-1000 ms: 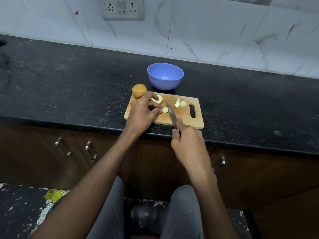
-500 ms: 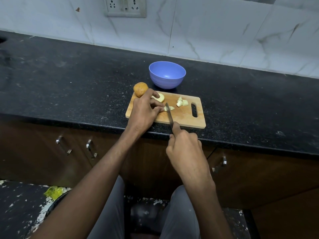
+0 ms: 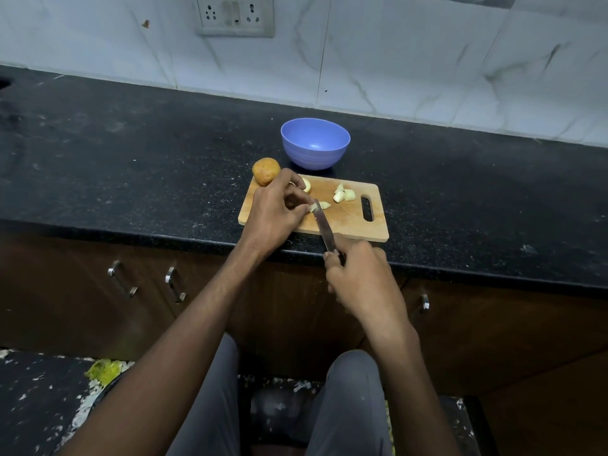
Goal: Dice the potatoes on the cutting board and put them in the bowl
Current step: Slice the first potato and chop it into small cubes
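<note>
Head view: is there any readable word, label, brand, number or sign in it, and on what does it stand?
None can be read.
Wall socket plate: sockets and switches only, any marking too small to read.
Blue bowl, wooden cutting board, knife: no print shows.

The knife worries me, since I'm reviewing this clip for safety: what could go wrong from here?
1. The knife blade sits right against the left hand fingertips pinching a small potato piece; a slip could probably nick them.
2. The whole potato rests at the cutting board corner and may roll off.
3. The board's near edge lies close to the counter edge; a push could tip it.
</note>
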A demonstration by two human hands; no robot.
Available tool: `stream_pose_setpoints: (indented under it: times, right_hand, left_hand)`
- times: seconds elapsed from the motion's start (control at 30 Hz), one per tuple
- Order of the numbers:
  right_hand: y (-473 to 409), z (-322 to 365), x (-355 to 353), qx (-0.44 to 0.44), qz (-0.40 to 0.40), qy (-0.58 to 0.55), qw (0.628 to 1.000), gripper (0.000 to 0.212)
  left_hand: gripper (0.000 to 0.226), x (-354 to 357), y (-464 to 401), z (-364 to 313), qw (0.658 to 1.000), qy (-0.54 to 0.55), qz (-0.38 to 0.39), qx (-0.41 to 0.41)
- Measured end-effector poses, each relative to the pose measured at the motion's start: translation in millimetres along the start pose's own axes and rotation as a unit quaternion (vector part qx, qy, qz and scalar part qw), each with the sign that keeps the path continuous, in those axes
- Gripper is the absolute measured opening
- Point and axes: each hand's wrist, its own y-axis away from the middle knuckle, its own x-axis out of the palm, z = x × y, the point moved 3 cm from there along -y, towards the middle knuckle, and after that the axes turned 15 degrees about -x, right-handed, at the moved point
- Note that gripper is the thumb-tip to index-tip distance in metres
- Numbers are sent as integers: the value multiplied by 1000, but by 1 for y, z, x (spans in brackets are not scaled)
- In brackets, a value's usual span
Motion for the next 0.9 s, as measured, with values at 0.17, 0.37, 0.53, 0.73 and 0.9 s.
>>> stream_pose_setpoints:
  times: [0.17,0.37,0.53,0.73,0.9]
  right_hand:
    - [0,-20,-24,-19,-103,-108,989,42]
    - [-34,-44,-40,-54,-153,-161,974,41]
    - [-61,-62,-28,-49,-178,-193,964,30]
    - [-68,-70,-17,-50,-216,-226,949,38]
    - [-78,-77,-26,-57,-242,-176,952,21]
  left_hand:
    - [30,-2,-3,0,999,32,-15,-22]
    - [30,7,-23,-17,997,60,2,-41]
    - [32,17,-51,-31,996,-8,86,-28]
    - [37,30,-67,-32,987,-105,121,-14]
    - [31,13,-55,-34,994,-103,44,-8]
